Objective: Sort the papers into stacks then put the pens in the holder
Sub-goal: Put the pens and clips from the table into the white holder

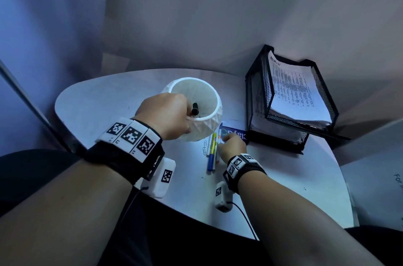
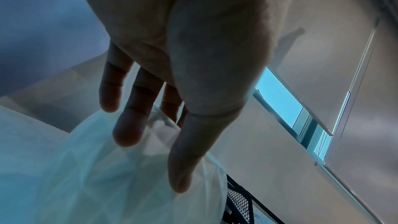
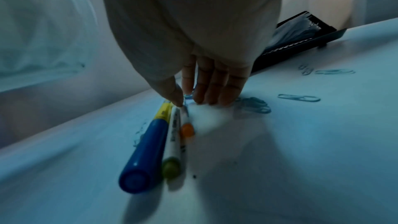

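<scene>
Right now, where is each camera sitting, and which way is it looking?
Head: on the person's head, looking down at the table; both forearms, left hand and right hand show.
Left wrist: under the left wrist, looking along the fingers at the white holder.
Right wrist: on the right wrist, looking along the hand at the pens and paper clips.
Shared: head and right wrist both show the pens and black mesh tray.

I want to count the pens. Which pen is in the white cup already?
The black pen. It stands inside the white holder, by the left hand. The blue-capped marker and the other pens lie on the table.
</scene>
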Demonstrator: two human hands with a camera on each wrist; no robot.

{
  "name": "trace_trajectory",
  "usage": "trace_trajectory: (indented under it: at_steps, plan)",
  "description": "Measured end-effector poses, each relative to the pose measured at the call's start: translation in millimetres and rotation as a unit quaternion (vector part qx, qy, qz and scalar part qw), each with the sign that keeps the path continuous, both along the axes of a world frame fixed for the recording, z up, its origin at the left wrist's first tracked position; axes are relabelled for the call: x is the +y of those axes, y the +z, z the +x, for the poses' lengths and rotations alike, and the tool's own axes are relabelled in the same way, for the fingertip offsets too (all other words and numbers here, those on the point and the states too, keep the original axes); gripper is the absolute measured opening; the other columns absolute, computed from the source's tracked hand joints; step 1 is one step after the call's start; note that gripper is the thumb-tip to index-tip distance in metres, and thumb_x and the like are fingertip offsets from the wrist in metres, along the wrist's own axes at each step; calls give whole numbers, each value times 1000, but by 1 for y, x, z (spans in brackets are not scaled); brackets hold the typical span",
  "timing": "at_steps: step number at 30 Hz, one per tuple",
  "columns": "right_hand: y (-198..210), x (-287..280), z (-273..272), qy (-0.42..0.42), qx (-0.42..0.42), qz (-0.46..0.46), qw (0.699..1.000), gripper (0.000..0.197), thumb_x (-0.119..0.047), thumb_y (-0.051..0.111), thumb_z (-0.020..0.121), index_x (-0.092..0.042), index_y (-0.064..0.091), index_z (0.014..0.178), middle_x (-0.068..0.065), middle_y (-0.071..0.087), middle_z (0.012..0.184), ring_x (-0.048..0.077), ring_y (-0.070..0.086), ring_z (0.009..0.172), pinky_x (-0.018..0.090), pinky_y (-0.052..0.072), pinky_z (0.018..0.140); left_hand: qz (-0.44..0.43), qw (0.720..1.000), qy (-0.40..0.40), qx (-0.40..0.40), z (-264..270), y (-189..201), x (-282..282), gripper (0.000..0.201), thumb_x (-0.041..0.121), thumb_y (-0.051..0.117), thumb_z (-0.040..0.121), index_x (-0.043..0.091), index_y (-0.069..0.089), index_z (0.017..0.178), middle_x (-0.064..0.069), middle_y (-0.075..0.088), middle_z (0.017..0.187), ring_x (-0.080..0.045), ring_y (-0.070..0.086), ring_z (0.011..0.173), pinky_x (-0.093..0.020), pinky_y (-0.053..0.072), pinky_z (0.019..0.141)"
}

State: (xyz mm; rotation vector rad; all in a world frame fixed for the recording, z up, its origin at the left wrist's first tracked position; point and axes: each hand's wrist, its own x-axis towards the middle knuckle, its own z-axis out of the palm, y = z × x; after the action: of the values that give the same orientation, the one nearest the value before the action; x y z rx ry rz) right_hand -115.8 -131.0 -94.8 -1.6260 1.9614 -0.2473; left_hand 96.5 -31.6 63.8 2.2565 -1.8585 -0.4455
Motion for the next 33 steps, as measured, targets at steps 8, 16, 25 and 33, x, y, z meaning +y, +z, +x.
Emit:
trace_trajectory:
  at_steps: [8,16,25,33]
  plan:
    - [-3,-7,-5,-9,15,-21,1000,40,-11,60,85,-17,57,125,9,65,114,30,61,92,28,44,76,3,1000,0,2,1,0,-3,18,38,77,78,30,61,80,4,64,80,-26,59,84,-30,41,66]
    - [-3,0,3,-20,-47,-24,998,17,-12,56,80,-10,60,96,7,65,87,30,60,80,30,43,67,5,1000,-4,4,0,-1,-4,18,40,78,79,30,69,91,5,67,85,-24,60,86,-30,43,68]
    - [-14,13,-8,4,41,-12,999,7,-18,57,78,-16,57,84,4,65,83,26,59,75,28,40,62,7,1000,-4,4,1,-1,-1,17,39,78,79,33,65,89,5,63,83,-25,59,86,-30,42,69]
    - [-6,19,-6,24,21,-3,999,13,-27,61,74,-17,55,79,0,64,74,18,56,65,26,39,56,6,1000,-11,0,-1,-3,-3,19,39,78,79,31,70,94,6,62,81,-24,58,85,-30,41,68]
